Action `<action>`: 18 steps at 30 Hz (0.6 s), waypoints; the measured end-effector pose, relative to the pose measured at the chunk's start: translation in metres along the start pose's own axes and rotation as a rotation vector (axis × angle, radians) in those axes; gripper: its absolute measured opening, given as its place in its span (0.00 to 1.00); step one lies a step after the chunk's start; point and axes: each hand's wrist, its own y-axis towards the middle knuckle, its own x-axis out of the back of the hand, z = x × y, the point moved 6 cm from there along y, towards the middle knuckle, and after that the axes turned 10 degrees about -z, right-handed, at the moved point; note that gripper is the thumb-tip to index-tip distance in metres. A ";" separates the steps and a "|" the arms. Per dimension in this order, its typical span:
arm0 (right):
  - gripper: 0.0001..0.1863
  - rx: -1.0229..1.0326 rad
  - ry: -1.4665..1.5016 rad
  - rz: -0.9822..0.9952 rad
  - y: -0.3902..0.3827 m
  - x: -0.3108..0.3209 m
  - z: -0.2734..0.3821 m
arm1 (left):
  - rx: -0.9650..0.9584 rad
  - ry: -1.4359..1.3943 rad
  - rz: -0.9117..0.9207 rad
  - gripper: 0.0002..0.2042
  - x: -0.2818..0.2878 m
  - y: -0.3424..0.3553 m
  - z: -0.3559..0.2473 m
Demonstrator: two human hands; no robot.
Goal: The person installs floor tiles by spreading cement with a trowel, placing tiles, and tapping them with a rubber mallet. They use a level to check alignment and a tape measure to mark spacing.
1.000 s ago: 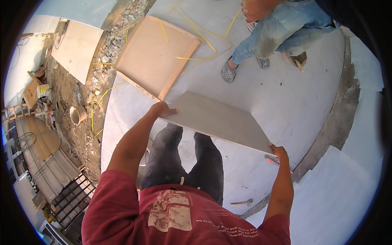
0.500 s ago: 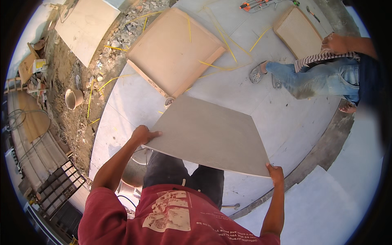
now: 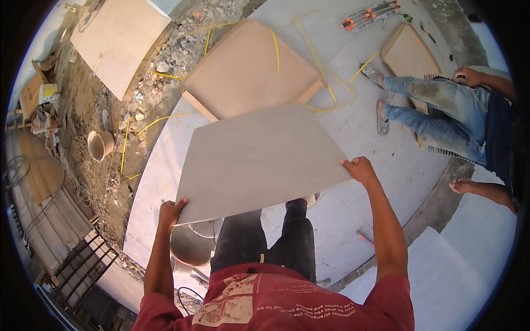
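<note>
A large grey floor tile (image 3: 259, 165) is held out in front of me, tilted. My left hand (image 3: 172, 211) grips its near left corner, with the thumb on top. At the right edge my right hand (image 3: 360, 169) is closed on the tile, thumb above and the other fingers mostly hidden below. Past its far edge lies a shallow brown cardboard box lid (image 3: 248, 66), partly covered by the tile. Under the near left corner stands a bucket (image 3: 190, 245), half hidden.
At right stands a co-worker in jeans (image 3: 441, 105), beside a smaller cardboard-edged panel (image 3: 408, 52). An orange-and-grey tool (image 3: 370, 16) lies on the laid floor beyond. Yellow straps (image 3: 317, 60) trail across it. Rubble (image 3: 165, 60), a pale bucket (image 3: 100, 144) and a leaning board (image 3: 118, 38) are at left.
The tile has turned, its right side swinging farther from me and its left corner coming nearer. It now covers the cardboard's near corner. The co-worker's feet and hands have shifted.
</note>
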 end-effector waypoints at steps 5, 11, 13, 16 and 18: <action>0.35 0.049 -0.022 0.029 0.048 -0.030 0.041 | -0.001 -0.006 -0.023 0.30 0.007 0.039 0.014; 0.34 0.045 -0.109 0.098 0.069 -0.051 0.059 | -0.034 0.117 -0.086 0.33 0.007 0.065 0.030; 0.34 0.029 -0.148 0.107 0.073 -0.053 0.057 | -0.034 0.135 -0.076 0.33 0.001 0.066 0.036; 0.32 -0.024 -0.250 0.092 0.060 -0.032 0.058 | 0.146 0.053 0.036 0.31 -0.007 0.023 0.009; 0.32 -0.089 -0.357 0.042 0.052 -0.015 0.068 | 0.172 0.022 0.052 0.30 -0.011 0.003 0.001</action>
